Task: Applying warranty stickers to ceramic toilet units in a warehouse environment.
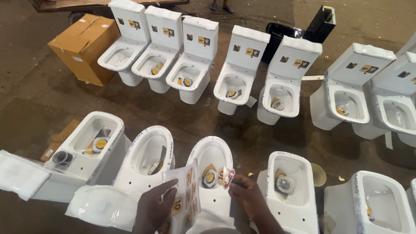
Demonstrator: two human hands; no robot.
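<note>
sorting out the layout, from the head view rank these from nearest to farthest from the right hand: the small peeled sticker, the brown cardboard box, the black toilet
1. Small peeled sticker: pinched in the right hand.
2. Black toilet: far row, up and slightly right.
3. Brown cardboard box: far left corner.

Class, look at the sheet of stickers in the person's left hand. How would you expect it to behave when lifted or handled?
The sticker sheet probably flops: it already curves where the left hand pinches it. It looks thin, so likely very light and easily creased. The right hand holds one small sticker by its edge, which suggests that pieces peel off readily.
</note>
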